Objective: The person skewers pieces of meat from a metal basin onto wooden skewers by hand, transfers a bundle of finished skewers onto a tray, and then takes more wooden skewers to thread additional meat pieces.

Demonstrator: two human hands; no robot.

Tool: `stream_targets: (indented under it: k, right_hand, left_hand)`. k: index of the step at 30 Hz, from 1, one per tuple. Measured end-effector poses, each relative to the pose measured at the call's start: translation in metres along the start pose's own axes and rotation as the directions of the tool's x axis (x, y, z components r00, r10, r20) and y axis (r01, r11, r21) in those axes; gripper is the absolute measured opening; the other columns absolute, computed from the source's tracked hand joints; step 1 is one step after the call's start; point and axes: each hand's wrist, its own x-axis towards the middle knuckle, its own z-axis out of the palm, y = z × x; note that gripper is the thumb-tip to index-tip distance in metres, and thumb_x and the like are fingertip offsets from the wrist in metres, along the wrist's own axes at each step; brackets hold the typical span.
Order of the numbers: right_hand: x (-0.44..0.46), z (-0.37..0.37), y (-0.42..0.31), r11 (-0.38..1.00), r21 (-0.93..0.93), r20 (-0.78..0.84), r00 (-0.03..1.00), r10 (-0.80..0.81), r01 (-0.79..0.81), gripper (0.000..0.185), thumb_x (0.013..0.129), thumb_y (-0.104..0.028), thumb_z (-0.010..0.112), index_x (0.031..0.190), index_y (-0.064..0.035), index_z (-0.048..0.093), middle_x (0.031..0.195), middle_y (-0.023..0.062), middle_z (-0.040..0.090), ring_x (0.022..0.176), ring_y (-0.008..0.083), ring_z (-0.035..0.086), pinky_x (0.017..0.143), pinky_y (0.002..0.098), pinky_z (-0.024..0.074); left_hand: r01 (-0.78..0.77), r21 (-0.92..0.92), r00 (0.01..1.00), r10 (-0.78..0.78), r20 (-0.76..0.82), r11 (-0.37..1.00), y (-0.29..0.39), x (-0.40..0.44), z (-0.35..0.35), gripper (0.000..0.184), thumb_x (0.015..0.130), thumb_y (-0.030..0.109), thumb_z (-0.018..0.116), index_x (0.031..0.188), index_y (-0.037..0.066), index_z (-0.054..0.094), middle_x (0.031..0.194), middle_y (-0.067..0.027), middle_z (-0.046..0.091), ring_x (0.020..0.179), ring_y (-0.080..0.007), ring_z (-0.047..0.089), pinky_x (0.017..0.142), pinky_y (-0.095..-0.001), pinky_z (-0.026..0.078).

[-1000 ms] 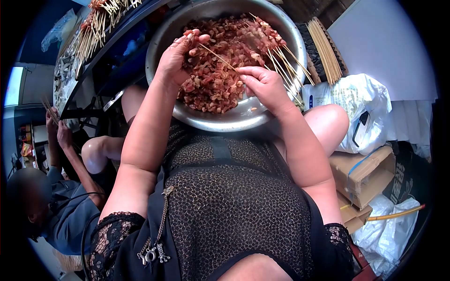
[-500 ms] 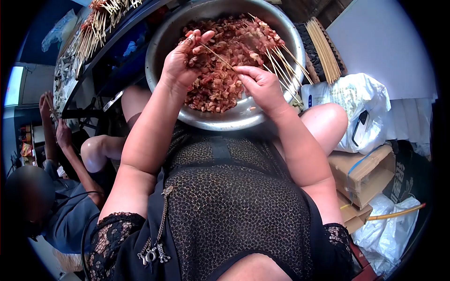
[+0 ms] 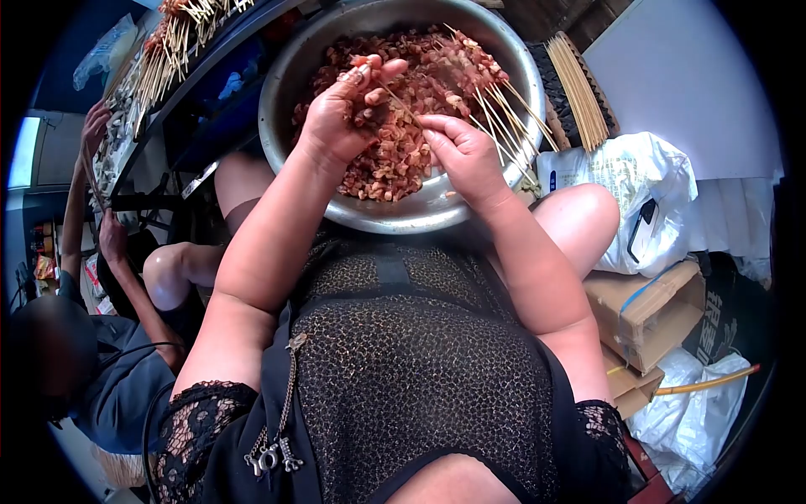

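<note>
A large metal basin (image 3: pixel 403 220) holds many small pieces of raw meat (image 3: pixel 390 168). Above the meat, my right hand (image 3: pixel 462 155) pinches a thin wooden skewer (image 3: pixel 403 107) between thumb and fingers. The skewer's other end reaches my left hand (image 3: pixel 340 113), whose fingers are curled around something at the tip, with meat bits on them; what lies inside is mostly hidden. Several skewers loaded with meat (image 3: pixel 470 63) rest at the basin's right side, their bare sticks (image 3: pixel 508 126) pointing toward the lower right.
Bare skewers (image 3: pixel 579 92) lie in a tray right of the basin. Beyond are a white plastic bag (image 3: pixel 621 181) and cardboard boxes (image 3: pixel 642 311). Loaded skewers (image 3: pixel 180 50) lie on a table at upper left. A co-worker (image 3: pixel 117 361) sits at the left, holding sticks.
My left hand has moved right, toward my right hand, and less of the skewer shows between them. The co-worker's upper hand has risen toward the table.
</note>
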Motion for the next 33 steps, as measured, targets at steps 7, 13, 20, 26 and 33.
stream_targets:
  k: [7,13,20,26,33]
  right_hand:
    - [0.003,-0.004,-0.003,0.997,0.059,-0.005,0.998,0.057,-0.056,0.020,0.085,-0.010,0.058,0.103,-0.0030,0.064,0.072,0.0018,0.064,0.062,0.0059,0.055,0.061,0.0209,0.0467]
    - [0.002,-0.009,-0.006,0.994,0.045,0.053,0.994,0.094,-0.097,0.020,0.086,-0.012,0.058,0.102,-0.0023,0.064,0.075,0.0017,0.065,0.063,0.0051,0.055,0.062,0.0205,0.0461]
    - [0.000,-0.010,0.001,0.993,0.079,0.070,0.995,0.078,-0.083,0.020,0.086,-0.012,0.058,0.103,-0.0030,0.064,0.072,-0.0015,0.062,0.061,0.0033,0.052,0.058,0.0190,0.0442]
    - [-0.004,-0.006,0.003,0.990,0.090,0.053,0.994,0.100,-0.104,0.021,0.087,-0.012,0.058,0.104,-0.0032,0.063,0.070,-0.0025,0.060,0.060,0.0025,0.051,0.056,0.0181,0.0431]
    - [-0.005,-0.003,0.006,0.988,0.110,0.058,0.994,0.098,-0.104,0.020,0.087,-0.012,0.058,0.104,-0.0030,0.063,0.070,-0.0025,0.059,0.059,0.0029,0.051,0.056,0.0180,0.0433]
  left_hand:
    - [0.050,0.159,0.993,-0.032,-0.111,0.986,-0.019,-0.004,0.017,0.018,0.093,0.019,0.046,0.105,0.008,0.054,0.115,-0.0163,0.057,0.062,-0.0066,0.049,0.051,-0.0171,0.041]
    - [-0.068,0.137,0.985,0.089,-0.151,0.988,-0.001,0.005,0.001,0.019,0.094,0.016,0.044,0.108,0.005,0.051,0.110,-0.0162,0.060,0.066,-0.0089,0.050,0.055,-0.0185,0.043]
    - [-0.146,0.082,0.976,0.157,-0.153,0.986,0.017,0.013,-0.007,0.015,0.093,0.014,0.046,0.104,0.007,0.053,0.105,-0.0150,0.062,0.065,-0.0100,0.051,0.062,-0.0218,0.048]
    - [-0.118,0.016,0.987,0.119,-0.108,0.993,0.022,0.008,-0.004,0.016,0.093,0.015,0.046,0.103,0.006,0.055,0.110,-0.0179,0.060,0.068,-0.0120,0.055,0.066,-0.0244,0.050]
    - [-0.111,0.053,0.969,0.120,-0.215,0.992,0.015,0.003,0.003,0.018,0.091,0.015,0.049,0.103,0.006,0.059,0.117,-0.0170,0.057,0.068,-0.0120,0.052,0.063,-0.0221,0.048]
